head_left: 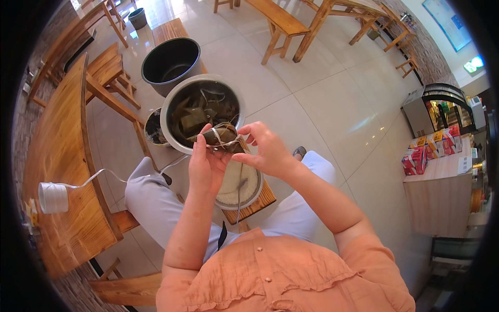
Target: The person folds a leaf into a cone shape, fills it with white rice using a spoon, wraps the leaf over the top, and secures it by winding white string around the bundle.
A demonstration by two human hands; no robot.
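My left hand (207,165) is closed around a leaf-wrapped rice dumpling (222,136), its dark green leaf crossed by pale string. Beside it, my right hand (270,151) has its thumb and fingers curled at the dumpling's right end, pinching the string (237,139). Both hands are over the near edge of a steel basin (166,117) that contains several dark green wrapped dumplings (193,120). Under my wrists is a bowl of white rice (241,190), partly hidden by my hands. A utensil with a thin handle lies across the rice.
A spool of white string (53,197) stands on the wooden table (78,229) at left, its strand trailing over my knee. The rice bowl rests on a wooden bench (257,205). Beyond the basin stands a dark pot (189,49); a smaller container (153,127) sits left of it.
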